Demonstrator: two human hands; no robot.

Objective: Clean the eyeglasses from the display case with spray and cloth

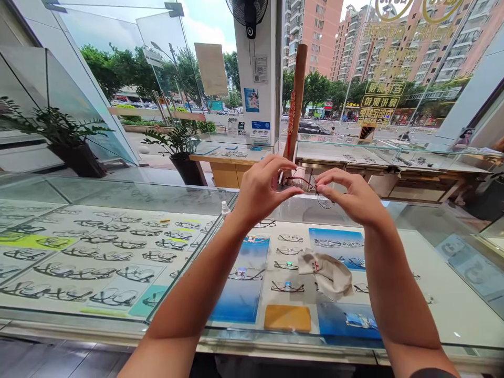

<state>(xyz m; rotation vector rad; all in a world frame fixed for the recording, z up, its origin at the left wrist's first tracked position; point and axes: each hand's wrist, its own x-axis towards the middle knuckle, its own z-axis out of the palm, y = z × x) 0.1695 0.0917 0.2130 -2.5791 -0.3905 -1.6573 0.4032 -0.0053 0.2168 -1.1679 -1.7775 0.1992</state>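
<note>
A pair of thin-framed eyeglasses (309,182) with a reddish temple is held up over the glass counter, between both hands. My left hand (263,186) curves around the left side of the glasses, its thumb and forefinger gripping them from below and above. With thumb and fingertips pinched, my right hand (348,193) holds the other side of the frame. Part of the frame is too fine to make out against the background. Below the hands, a crumpled beige cloth (328,275) and a tan glasses case (287,318) lie on the counter.
The glass display counter (189,326) holds many eyeglasses (129,274) in rows, some on blue cards (241,302). A small white bottle (225,208) stands beyond my left forearm. Farther off are a wooden post (299,79), potted plants (187,152) and another glass case (334,149).
</note>
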